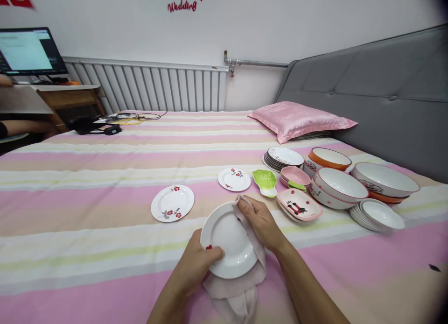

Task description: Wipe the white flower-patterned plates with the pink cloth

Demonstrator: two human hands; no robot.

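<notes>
My left hand (198, 264) grips the lower left rim of a white plate (229, 242) with small red marks, thumb on its face. My right hand (261, 221) is closed on a pale pink cloth (241, 286) and presses it against the plate's right rim. The cloth hangs down below the plate. Both hands hold the plate just above the striped pink bedspread (105, 230).
Two white flowered plates (172, 202) (234, 179) lie on the bed ahead. To the right are a green leaf dish (265, 181), pink dishes (299, 205), stacked plates (283, 158) and several bowls (385, 179). A pink pillow (301, 118), grey headboard, radiator and a desk with monitor stand beyond.
</notes>
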